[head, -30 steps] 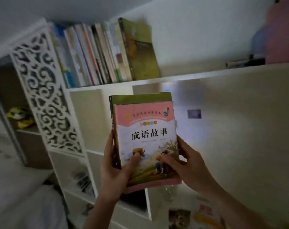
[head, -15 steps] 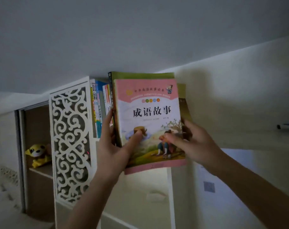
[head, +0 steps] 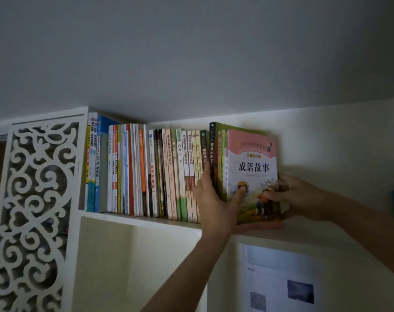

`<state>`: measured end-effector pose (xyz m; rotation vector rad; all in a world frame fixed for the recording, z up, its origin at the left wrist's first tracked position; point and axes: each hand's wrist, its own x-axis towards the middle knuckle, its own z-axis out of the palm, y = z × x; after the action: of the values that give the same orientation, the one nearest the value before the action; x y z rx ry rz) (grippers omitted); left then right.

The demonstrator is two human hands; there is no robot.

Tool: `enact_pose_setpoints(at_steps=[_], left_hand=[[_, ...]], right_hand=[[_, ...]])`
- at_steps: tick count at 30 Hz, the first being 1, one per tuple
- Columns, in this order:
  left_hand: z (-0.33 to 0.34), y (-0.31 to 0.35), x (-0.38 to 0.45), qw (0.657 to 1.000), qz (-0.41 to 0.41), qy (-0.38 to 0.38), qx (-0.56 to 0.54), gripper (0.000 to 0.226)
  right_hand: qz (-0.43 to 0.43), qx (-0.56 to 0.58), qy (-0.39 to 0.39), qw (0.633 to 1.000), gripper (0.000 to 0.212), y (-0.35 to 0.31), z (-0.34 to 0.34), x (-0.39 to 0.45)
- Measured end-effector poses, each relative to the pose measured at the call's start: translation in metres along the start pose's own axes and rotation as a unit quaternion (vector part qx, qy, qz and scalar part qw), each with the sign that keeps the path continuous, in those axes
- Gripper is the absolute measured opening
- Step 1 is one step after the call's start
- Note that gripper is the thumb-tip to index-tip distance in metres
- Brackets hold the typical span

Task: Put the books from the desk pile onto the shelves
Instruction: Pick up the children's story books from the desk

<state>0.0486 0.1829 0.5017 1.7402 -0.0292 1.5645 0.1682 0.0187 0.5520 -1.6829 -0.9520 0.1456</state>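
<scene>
Stack (head: 247, 174) held upright on shelf (head: 142, 219), at 3 o'clock of row (head: 146, 172). Left hand (head: 216, 199) and right hand (head: 297, 194) curled around stack. Risk: if released unsupported, stack could be tipped toward 3 o'clock.

— Looks like a room in a home, a study corner or a child's bedroom.

— Going by what?

— White shelf (head: 146, 218) across the middle of the frame, packed with a row of schoolbooks and storybooks (head: 146, 172); carved white scrollwork panel (head: 37, 199) at the left; printed sheet (head: 279, 282) stuck on the wall at lower right.
</scene>
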Motion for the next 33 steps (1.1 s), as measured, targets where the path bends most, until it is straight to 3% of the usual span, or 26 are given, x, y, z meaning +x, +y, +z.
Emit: enact_pose_setpoints(at_steps=[3, 9, 12, 15, 18, 22, 25, 29, 33], left_hand=[[-0.012, -0.004, 0.006, 0.997, 0.024, -0.02, 0.065, 0.099], [-0.052, -0.022, 0.016, 0.971, 0.037, -0.218, 0.09, 0.117], [-0.051, -0.029, 0.019, 0.959, 0.073, -0.181, 0.206, 0.125], [-0.042, -0.032, 0.018, 0.938, 0.094, -0.148, 0.298, 0.126], [-0.045, -0.038, 0.018, 0.931, 0.118, -0.166, 0.302, 0.118], [-0.061, -0.048, 0.017, 0.921, 0.169, -0.192, 0.293, 0.101], [-0.061, -0.052, 0.017, 0.923, 0.18, -0.156, 0.303, 0.098], [-0.055, -0.058, 0.023, 0.913, 0.198, -0.098, 0.344, 0.099], [-0.054, -0.06, 0.025, 0.91, 0.188, -0.094, 0.358, 0.098]], right_hand=[[0.003, 0.017, -0.034, 0.999, 0.051, 0.007, -0.002, 0.019], [-0.004, 0.038, -0.098, 0.994, 0.046, 0.012, 0.003, 0.043], [-0.001, 0.047, -0.124, 0.991, 0.046, 0.013, 0.011, 0.049], [-0.014, -0.038, -0.037, 0.998, 0.041, 0.006, 0.028, 0.04], [-0.009, -0.19, 0.044, 0.981, 0.07, -0.003, 0.039, 0.02], [-0.092, -0.13, -0.08, 0.984, 0.076, -0.007, 0.048, -0.01], [-0.117, -0.168, -0.096, 0.974, 0.114, -0.001, 0.058, 0.002], [-0.086, -0.226, -0.026, 0.97, 0.161, 0.009, 0.074, 0.028], [-0.079, -0.23, -0.021, 0.97, 0.165, 0.014, 0.072, 0.037]])
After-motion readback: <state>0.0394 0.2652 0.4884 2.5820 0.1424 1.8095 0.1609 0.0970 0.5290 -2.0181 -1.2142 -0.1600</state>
